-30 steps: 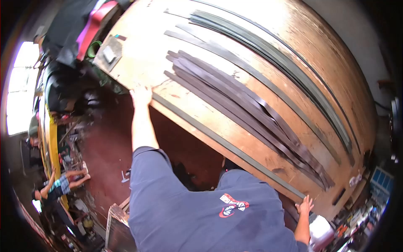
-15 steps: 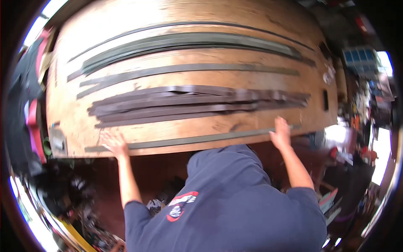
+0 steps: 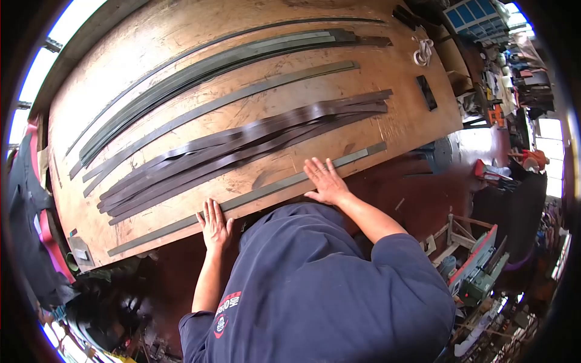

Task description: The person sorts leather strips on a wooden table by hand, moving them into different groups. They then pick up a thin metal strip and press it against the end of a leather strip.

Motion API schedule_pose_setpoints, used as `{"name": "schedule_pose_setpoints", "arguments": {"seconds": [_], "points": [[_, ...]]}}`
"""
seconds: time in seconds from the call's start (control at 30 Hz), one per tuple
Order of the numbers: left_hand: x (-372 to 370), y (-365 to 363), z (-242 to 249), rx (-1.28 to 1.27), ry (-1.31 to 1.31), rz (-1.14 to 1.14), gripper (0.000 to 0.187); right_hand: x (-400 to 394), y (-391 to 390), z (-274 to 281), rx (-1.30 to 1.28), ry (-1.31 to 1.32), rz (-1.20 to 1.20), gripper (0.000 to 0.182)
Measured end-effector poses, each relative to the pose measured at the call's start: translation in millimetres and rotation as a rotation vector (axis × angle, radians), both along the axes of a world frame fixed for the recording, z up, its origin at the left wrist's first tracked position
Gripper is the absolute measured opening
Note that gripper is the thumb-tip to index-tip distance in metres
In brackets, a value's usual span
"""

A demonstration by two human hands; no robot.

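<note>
A long dark grey strip [image 3: 266, 190] lies along the near edge of the wooden table. Flat on it, toward its middle, rests my left hand [image 3: 215, 227], fingers stretched out. My right hand [image 3: 325, 181] presses on the same strip farther right, its fingers spread. Neither hand is wrapped round anything. Just beyond the strip lies a bundle of brown leather-like strips [image 3: 242, 142], partly overlapping and wavy. Past that are a folded grey-green strip [image 3: 224, 103] and a thick stack of dark green strips [image 3: 200, 69].
The wooden table [image 3: 417, 130] has a scratched top. At its right end lie a black block [image 3: 426, 92] and a coiled white cord [image 3: 423, 52]. A small metal plate [image 3: 80, 250] sits at the near left corner. Dark rolled material [image 3: 27, 212] stands to the left.
The view has turned, so the table now slants up to the right. My left hand has moved right along the strip and my right hand left, bringing them closer together.
</note>
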State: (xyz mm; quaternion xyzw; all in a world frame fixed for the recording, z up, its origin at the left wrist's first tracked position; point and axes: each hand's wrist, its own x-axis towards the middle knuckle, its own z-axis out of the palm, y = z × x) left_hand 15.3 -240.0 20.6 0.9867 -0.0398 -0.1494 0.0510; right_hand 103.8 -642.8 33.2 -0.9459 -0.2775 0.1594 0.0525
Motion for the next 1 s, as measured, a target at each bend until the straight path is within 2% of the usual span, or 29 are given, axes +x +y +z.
{"name": "schedule_pose_setpoints", "arguments": {"seconds": [0.23,0.3,0.43,0.5,0.63,0.7,0.77,0.9,1.0], "points": [[5,-13,15,0.067,0.069,0.050,0.079,28,-152,13,-0.143,-0.029,-0.104,0.099],[6,-16,18,0.093,0.062,0.059,0.079,36,-185,18,-0.184,-0.049,-0.066,0.101],[4,-29,26,0.110,0.068,0.143,0.077,38,-189,16,-0.050,-0.043,-0.034,0.103],[1,-45,19,0.121,-0.021,0.235,0.074,31,-176,19,0.018,-0.033,-0.158,0.102],[11,-114,15,-0.092,-0.228,0.210,0.073,20,-117,10,0.167,-0.030,-0.049,0.083],[16,-148,8,-0.125,-0.261,0.094,0.072,14,-86,4,0.277,-0.040,-0.008,0.067],[23,-168,9,-0.196,-0.238,0.002,0.069,9,-65,6,0.303,-0.178,-0.062,0.058],[30,-162,-16,-0.225,-0.248,-0.102,0.070,24,-59,1,0.395,-0.205,-0.061,0.045],[36,-140,-16,-0.231,-0.278,-0.150,0.071,34,-53,19,0.368,-0.069,-0.063,0.030]]}}
